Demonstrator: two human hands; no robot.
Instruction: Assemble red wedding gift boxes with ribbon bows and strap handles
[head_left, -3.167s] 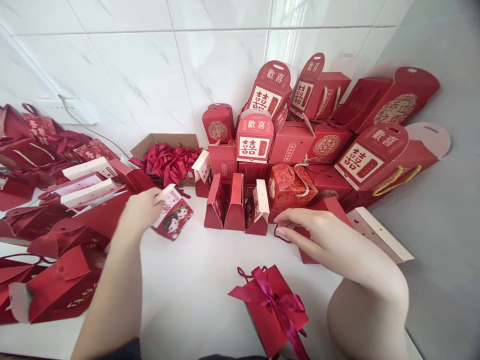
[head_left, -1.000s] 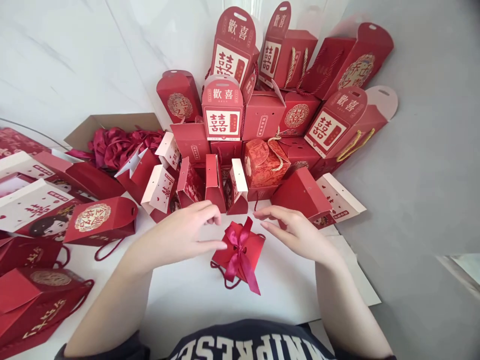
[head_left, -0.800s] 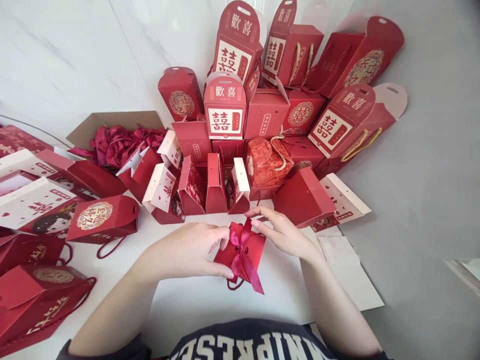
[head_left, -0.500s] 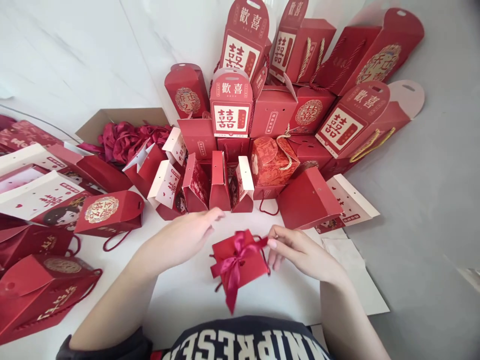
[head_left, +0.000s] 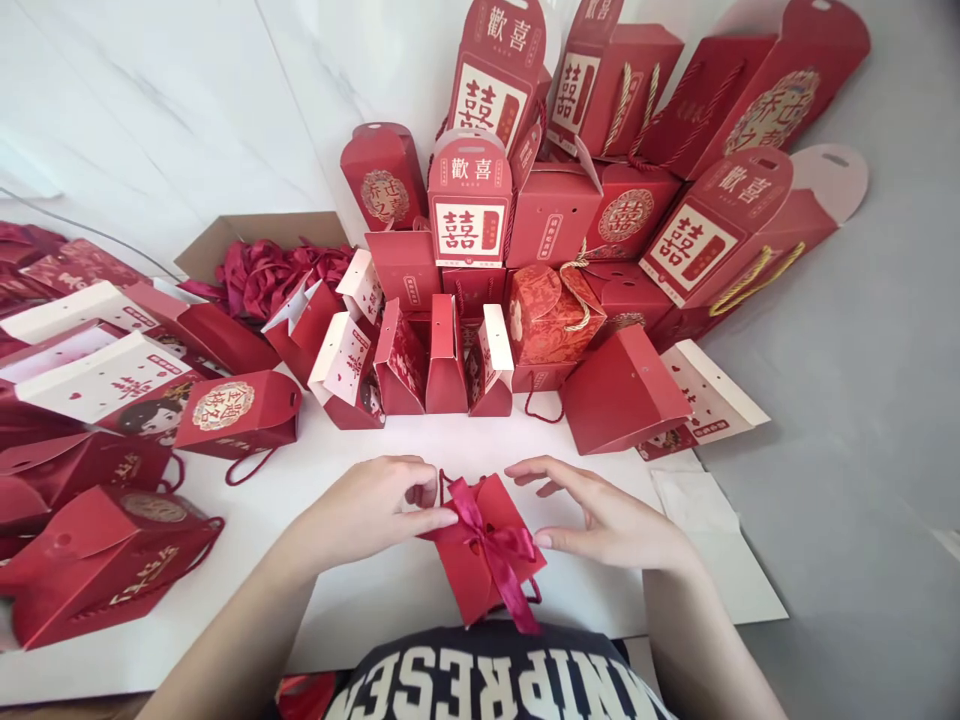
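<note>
In front of my body, a small red gift box (head_left: 466, 575) sits turned at an angle on the white table, dark red cord handles showing at its edges. A shiny magenta ribbon bow (head_left: 495, 545) lies across its top, one tail hanging over the near side. My left hand (head_left: 386, 510) is at the box's left edge, thumb pressed on the ribbon there and fingers curled beside it. On the other side my right hand (head_left: 604, 515) is open, fingers spread above the box's right edge, with the thumb close to the bow's right end; whether it touches is unclear.
Several small upright boxes (head_left: 442, 355) line the table behind my hands, with taller stacked boxes (head_left: 471, 200) against the wall. Red boxes (head_left: 112, 570) crowd the left. A carton (head_left: 225, 245) of magenta ribbon stands at the back. White sheets (head_left: 720, 540) lie at the right.
The gift box has turned clockwise. My left hand has come down to its left edge. My right hand has let go of the ribbon's right end and spread its fingers.
</note>
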